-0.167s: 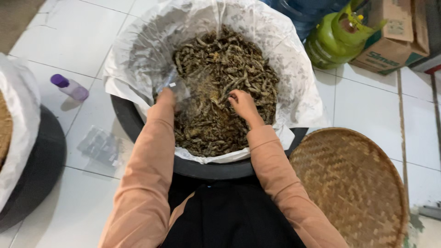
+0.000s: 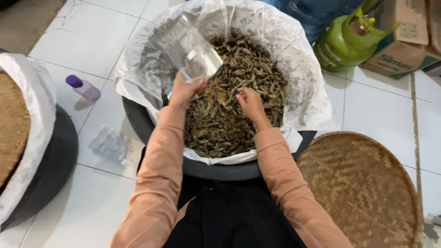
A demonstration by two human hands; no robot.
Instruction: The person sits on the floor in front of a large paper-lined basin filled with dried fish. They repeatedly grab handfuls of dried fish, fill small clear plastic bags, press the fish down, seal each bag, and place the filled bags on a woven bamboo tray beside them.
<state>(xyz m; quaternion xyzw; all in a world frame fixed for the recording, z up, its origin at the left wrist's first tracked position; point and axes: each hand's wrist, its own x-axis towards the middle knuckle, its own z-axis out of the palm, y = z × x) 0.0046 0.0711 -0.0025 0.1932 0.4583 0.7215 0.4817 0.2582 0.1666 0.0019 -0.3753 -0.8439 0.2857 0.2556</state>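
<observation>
Holding clear plastic bag [image 2: 195, 55] in left hand [image 2: 183, 89], right hand [image 2: 249, 103] on dried fish [image 2: 239, 92]

The left hand [image 2: 183, 89] has risen off the dried fish [image 2: 239, 105], lifting the clear plastic bag [image 2: 195, 55] upright above the tub; the right hand [image 2: 250, 103] has drawn nearer, fingers gathered on the heap.

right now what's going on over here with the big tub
A person in peach sleeves sits on the tiled floor over a dark tub lined with white plastic and heaped with small dried fish. The left hand holds a small clear plastic bag up above the heap. The right hand rests on the fish, fingers curled into them. A round woven tray lies to the right, a green gas cylinder stands beyond it, and a small purple-capped bottle lies to the left.
</observation>
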